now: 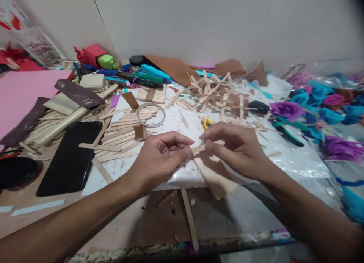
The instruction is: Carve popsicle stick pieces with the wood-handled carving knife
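Stick [199,147]: short, flat, pale wood, held above the table [247,213] between both hands, dead centre and close in front.
Long axis: left to right, right end a shade higher; middle bare, both ends hidden by fingertips.
Left hand [160,158]: fingers curled, thumb and fingertips pinching the left end.
Right hand [237,149]: thumb and forefinger pinching the right end, other fingers loosely bent.
Nearer hand: neither; both in contact, one at each end.
Panel [217,177]: flat tan piece, matte, straight-edged, lying just below the stick, pointing toward the near edge.
Loose stick [190,217]: long, thin, lying alone near the table's front edge, running near to far.
Stack [125,134]: flat sticks laid side by side, left of the left hand.
Tape ring [150,114]: clear, glossy, round, resting on the stack.
Phone [71,157]: black, smooth, face up, far left.
Heap [212,90]: sticks tangled crosswise, well behind the hands.
Pliers [284,131]: green grips, right of the right hand.
Flowers [287,109]: purple and blue, crinkled paper, far right.
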Action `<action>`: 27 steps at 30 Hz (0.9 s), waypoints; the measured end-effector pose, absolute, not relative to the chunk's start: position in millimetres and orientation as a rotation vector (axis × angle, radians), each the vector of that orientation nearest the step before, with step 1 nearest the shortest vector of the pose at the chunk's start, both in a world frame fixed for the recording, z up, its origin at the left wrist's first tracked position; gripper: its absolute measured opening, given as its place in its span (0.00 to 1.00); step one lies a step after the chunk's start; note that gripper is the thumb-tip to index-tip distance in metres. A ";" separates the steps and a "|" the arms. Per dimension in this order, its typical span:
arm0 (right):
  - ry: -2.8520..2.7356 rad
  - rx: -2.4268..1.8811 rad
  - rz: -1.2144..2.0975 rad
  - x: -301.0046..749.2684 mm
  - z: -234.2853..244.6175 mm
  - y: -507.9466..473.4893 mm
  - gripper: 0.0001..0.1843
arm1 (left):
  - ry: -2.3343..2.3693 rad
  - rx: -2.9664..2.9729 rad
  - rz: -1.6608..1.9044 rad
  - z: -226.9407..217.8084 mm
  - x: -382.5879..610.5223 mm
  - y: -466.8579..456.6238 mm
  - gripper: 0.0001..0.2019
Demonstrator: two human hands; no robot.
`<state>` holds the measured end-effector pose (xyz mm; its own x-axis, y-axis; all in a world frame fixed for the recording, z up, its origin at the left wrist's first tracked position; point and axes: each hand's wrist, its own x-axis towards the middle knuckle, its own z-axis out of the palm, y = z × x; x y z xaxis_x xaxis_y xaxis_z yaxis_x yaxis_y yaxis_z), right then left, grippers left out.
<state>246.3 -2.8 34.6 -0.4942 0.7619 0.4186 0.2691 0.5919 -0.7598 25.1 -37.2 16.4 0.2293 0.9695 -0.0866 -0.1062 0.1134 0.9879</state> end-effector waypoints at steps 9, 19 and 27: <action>-2.073 -0.646 0.805 242.2 31.3 -8.1 0.09 | 0.842 0.938 0.887 15.3 25.0 -39.2 0.14; -2.052 -0.696 0.856 240.6 27.5 -7.5 0.11 | 0.741 0.877 0.901 9.6 25.7 -39.1 0.17; -2.042 -0.685 0.802 236.3 28.2 -10.3 0.10 | 0.764 0.889 0.892 8.7 25.5 -40.1 0.17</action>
